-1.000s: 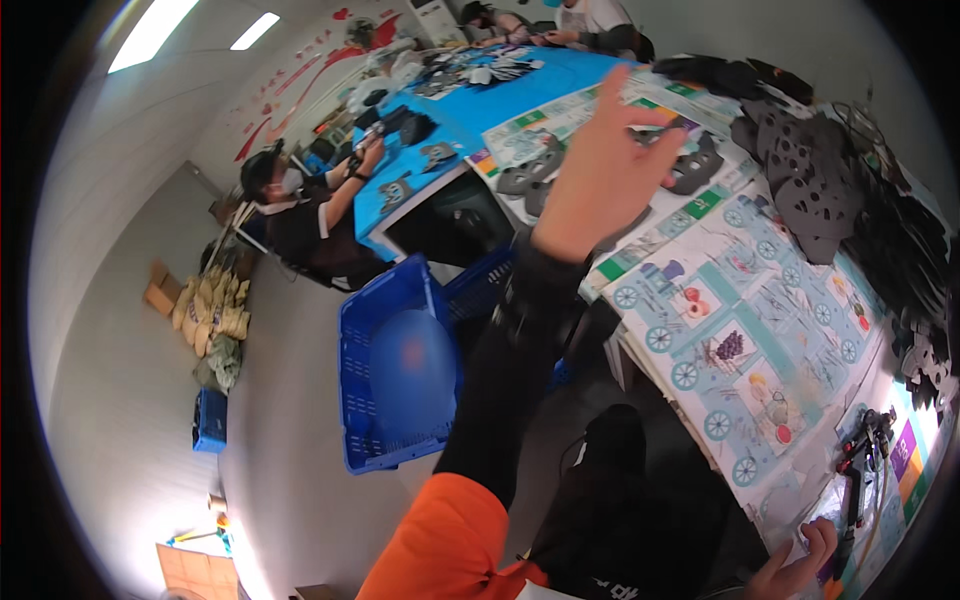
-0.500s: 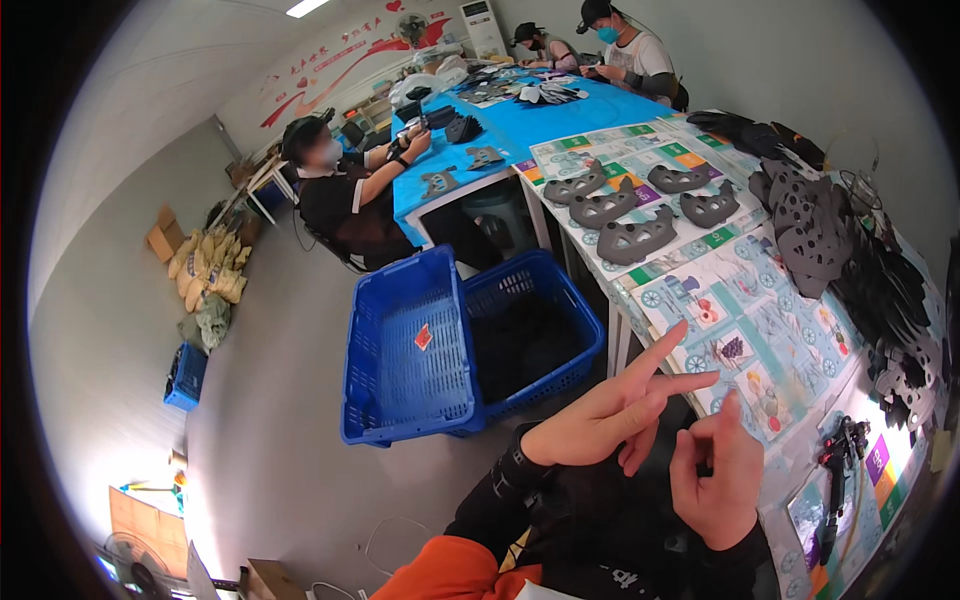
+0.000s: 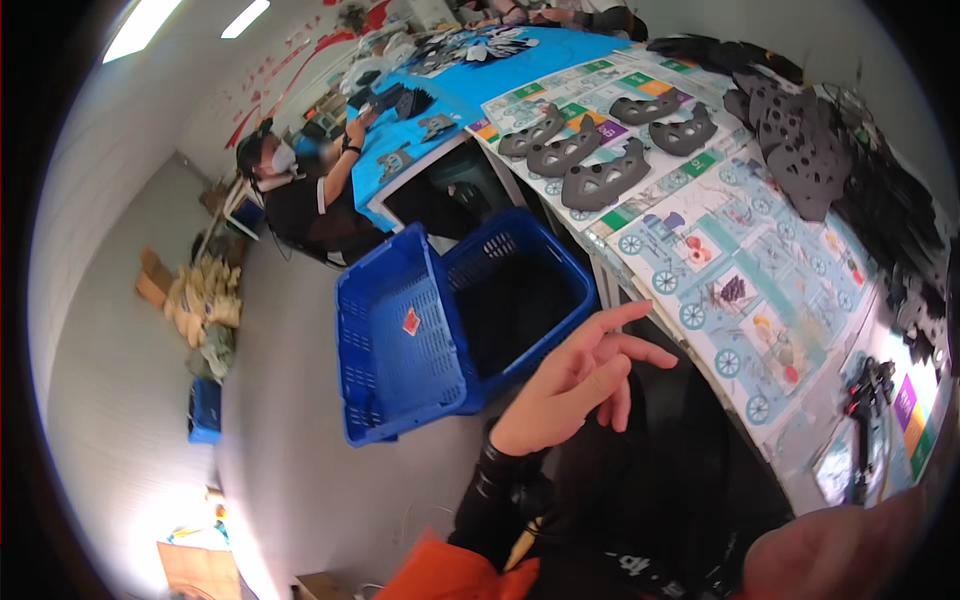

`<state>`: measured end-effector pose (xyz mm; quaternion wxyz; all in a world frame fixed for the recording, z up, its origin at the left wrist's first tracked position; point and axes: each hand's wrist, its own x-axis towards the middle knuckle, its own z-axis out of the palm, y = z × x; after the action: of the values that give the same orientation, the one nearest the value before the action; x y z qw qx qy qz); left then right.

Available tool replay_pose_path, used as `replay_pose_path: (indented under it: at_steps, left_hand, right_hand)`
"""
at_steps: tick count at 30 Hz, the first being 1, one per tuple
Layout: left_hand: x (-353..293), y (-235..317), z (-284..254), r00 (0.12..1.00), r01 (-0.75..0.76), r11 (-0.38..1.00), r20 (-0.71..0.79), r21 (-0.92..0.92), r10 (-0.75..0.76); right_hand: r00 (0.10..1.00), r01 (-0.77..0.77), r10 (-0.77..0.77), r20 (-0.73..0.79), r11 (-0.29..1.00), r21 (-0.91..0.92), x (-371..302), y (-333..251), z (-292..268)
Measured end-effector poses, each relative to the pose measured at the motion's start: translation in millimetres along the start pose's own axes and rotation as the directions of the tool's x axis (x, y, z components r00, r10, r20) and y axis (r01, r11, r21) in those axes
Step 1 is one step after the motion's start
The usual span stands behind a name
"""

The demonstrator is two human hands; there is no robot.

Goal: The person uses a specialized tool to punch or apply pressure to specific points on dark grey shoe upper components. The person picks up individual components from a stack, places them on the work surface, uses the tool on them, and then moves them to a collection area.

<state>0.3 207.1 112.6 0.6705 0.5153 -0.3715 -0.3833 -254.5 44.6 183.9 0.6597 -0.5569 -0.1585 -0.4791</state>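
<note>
My left hand (image 3: 570,390) hovers in front of the table's near edge, holding nothing. Its index and middle fingers stretch out apart while the others bend. Low at the right, my right hand (image 3: 838,550) is smeared by motion, and its fingers cannot be made out. Above it on the table lies a slim black tool with a red part (image 3: 862,425). Several dark grey curved pieces with cut-out holes (image 3: 606,178) are spread over the patterned table cover (image 3: 690,335). A pile of similar dark perforated pieces (image 3: 800,150) lies at the right.
Two blue plastic baskets (image 3: 362,350) stand left of the table, one tipped against the other, which holds dark material. A masked person (image 3: 310,205) sits at the blue-covered table (image 3: 455,85). Cloth bundles (image 3: 205,300) and a blue bin (image 3: 205,410) line the left wall.
My right hand has dropped away from beside the left toward the lower right. My left hand has shifted slightly left, fingers still stretched. The view has tilted downward.
</note>
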Motion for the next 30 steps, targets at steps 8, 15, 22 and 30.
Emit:
replay_pose_path:
  at_steps: [8, 15, 22, 30]
  left_hand:
    - [0, -4, 1, 0.999, 0.041, 0.999, 0.020, 0.018, -0.042]
    - [10, -6, 5, 0.998, 0.060, 0.998, 0.007, 0.027, -0.060]
    - [-21, -13, -16, 0.858, -0.213, 0.944, 0.415, -0.252, 0.304]
    - [-44, -22, -17, 0.995, -0.093, 0.980, -0.044, -0.177, 0.086]
  right_hand:
    - [1.000, -0.011, 0.011, -0.028, 1.000, -0.007, -2, 2, -12]
    - [0.986, -0.141, 0.145, 0.082, 0.989, -0.053, 25, 1, -8]
    - [0.708, -0.270, 0.449, 0.544, 0.885, -0.379, 33, 70, 41]
    - [0.656, -0.506, 0.563, 0.503, 0.822, -0.261, 29, 86, 57]
